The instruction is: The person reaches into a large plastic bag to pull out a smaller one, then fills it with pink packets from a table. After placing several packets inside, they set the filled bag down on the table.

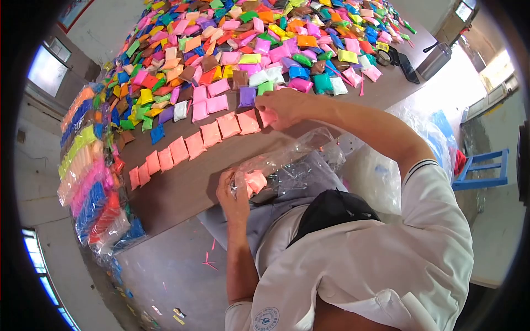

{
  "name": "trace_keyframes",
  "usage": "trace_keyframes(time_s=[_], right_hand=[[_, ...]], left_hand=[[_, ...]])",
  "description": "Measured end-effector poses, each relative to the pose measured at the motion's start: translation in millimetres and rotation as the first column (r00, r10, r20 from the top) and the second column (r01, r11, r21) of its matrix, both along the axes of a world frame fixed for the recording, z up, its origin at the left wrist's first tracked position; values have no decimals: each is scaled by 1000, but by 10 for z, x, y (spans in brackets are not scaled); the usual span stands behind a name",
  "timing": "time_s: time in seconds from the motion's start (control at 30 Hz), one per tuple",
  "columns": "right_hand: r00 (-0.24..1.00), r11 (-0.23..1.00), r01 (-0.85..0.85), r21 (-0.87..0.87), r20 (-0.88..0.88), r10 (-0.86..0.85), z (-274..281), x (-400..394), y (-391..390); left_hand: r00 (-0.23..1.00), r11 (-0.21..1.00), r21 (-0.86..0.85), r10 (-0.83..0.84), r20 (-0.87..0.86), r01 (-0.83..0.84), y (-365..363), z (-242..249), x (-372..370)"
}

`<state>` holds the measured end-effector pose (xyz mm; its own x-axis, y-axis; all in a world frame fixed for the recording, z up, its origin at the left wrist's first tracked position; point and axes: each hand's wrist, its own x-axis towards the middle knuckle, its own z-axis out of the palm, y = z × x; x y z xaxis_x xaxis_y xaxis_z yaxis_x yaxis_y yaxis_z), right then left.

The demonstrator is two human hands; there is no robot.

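A curved row of coral-pink packets [194, 143] lies across the brown table. At the row's right end my right hand [287, 106] has its fingers closed on a coral packet [268, 117]. Close to the table's front edge, my left hand [233, 196] grips a clear plastic bag [276, 156]. More coral packets [255, 182] show bunched in the bag beside my left fingers. The bag's loose end stretches to the right, over my lap.
A large heap of small colourful packets [237, 38] covers the table's far side. Bagged packets [91, 182] hang along its left edge. A phone [407, 68], a roll of tape [383, 58] and a metal flask [435, 60] stand at the right. A blue stool [486, 170] is beyond.
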<state>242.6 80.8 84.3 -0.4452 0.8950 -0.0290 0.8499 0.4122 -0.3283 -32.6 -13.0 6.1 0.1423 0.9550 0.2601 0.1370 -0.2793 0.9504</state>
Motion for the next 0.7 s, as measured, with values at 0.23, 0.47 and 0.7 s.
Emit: trace_keyframes(time_s=[0.23, 0.47, 0.7], right_hand=[[978, 994, -82, 71, -186, 94, -19, -172, 182], [987, 987, -159, -17, -31, 158, -98, -315, 275], [990, 989, -138, 62, -21, 139, -104, -357, 233]], left_hand=[[1000, 1000, 16, 1, -26, 0, 0, 44, 10], [1000, 1000, -21, -3, 5, 3, -16, 96, 10], [1000, 999, 35, 22, -4, -22, 4, 98, 39]])
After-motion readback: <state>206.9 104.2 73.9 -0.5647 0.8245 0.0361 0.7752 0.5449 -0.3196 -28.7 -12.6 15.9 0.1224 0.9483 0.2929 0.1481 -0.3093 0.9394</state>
